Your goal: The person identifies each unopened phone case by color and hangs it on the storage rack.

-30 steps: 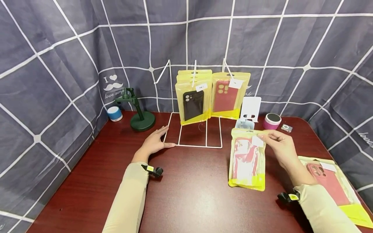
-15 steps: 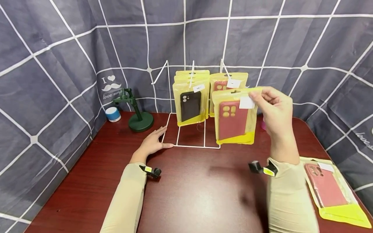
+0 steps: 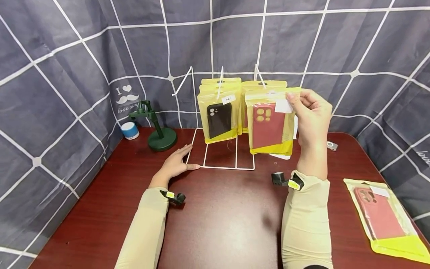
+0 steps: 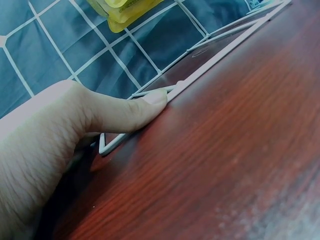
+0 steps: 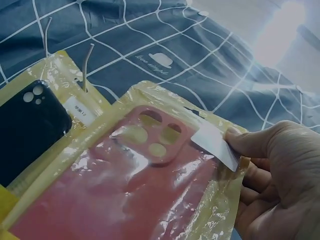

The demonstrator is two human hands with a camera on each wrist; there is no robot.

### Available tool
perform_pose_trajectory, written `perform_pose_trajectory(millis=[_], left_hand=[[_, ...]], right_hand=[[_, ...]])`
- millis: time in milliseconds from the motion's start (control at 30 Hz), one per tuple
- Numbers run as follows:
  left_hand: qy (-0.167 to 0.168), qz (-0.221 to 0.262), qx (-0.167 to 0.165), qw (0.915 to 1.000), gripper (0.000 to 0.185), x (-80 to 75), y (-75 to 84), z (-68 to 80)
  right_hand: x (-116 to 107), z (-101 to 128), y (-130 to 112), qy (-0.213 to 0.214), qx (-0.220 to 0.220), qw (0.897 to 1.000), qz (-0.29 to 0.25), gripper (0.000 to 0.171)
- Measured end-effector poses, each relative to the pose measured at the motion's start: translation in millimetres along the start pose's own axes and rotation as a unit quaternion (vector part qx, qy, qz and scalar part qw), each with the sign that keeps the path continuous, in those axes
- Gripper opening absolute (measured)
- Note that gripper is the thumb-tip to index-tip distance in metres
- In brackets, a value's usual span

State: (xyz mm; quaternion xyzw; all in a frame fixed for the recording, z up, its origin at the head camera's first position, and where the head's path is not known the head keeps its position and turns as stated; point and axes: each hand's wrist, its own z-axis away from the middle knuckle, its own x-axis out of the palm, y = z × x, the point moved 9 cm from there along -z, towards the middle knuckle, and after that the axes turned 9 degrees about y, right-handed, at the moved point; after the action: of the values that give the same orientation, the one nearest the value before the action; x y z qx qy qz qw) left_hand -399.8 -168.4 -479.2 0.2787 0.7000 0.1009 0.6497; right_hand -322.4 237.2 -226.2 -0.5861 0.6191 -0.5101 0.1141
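Near the middle of the head view, the right hand (image 3: 310,112) is pinching the upper right corner of a yellow packet (image 3: 271,121) with a red phone case inside — thumb on its white label — and holding it upright in the air, just in front of the right-hand hook of the white wire rack (image 3: 220,149). Behind it, another packet on that hook is mostly hidden. On the middle hook, packets with a black case (image 3: 220,112) are hanging at centre frame. The left hand (image 3: 176,164) is lying flat and relaxed on the dark red bench (image 3: 221,224), its thumb touching the rack's base wire at the front left corner — gripping nothing. At lower right of the frame another red-case packet (image 3: 381,218) is lying flat on the bench. At left, a green stand (image 3: 158,129) and a small blue speaker (image 3: 129,130) are sitting against the checked cloth.
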Motion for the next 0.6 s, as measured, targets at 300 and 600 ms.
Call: perform_pose_trajectory(millis=[300, 600], left_hand=[[-0.001, -0.001, 0.000, 1.0000, 0.107, -2.6, 1.5, -0.8], [-0.002, 0.001, 0.001, 1.0000, 0.108, -2.5, 1.8, -0.1]], right_hand=[[5, -4, 20, 0.007, -0.006, 0.998, 0.063, 0.021], [10, -4, 41, -0.024, 0.021, 0.999, 0.036, 0.020]])
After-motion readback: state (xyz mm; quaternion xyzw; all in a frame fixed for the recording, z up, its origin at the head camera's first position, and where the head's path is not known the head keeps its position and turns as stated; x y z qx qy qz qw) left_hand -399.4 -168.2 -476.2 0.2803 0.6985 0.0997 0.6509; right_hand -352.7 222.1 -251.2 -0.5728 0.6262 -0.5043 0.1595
